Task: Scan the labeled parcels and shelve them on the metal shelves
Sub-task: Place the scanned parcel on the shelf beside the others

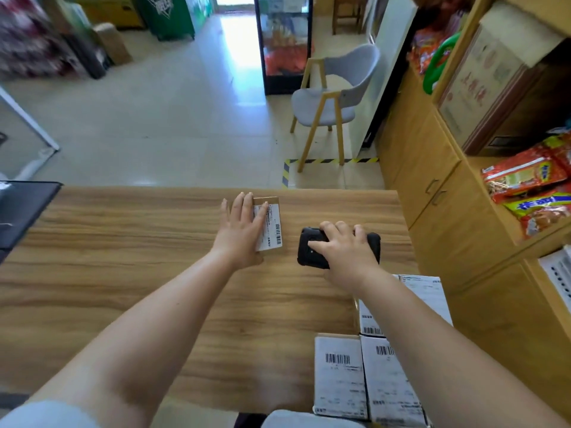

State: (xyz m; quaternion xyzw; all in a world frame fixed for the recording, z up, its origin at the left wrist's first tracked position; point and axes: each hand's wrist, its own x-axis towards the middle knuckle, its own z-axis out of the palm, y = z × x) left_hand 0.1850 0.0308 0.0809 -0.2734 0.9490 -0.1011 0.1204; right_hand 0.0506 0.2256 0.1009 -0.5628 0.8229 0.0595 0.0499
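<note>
Small labelled parcel [268, 225] flat on the wooden worktop [123, 242], far edge, long axis running away from the body. Left hand [239, 233] laid over it, grip spread, fingers straight. Scanner [309, 245] just beside it to the right, right hand [346, 251] curled round it. Barcode nearer the scanner side. More labelled parcels [338, 375] at the near right corner. Chair [333, 97] and tiled floor beyond.

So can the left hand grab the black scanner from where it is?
Probably not yet. The left hand lies flat on the small parcel, and the right hand already covers and grips the scanner. The table between them is bare.
</note>
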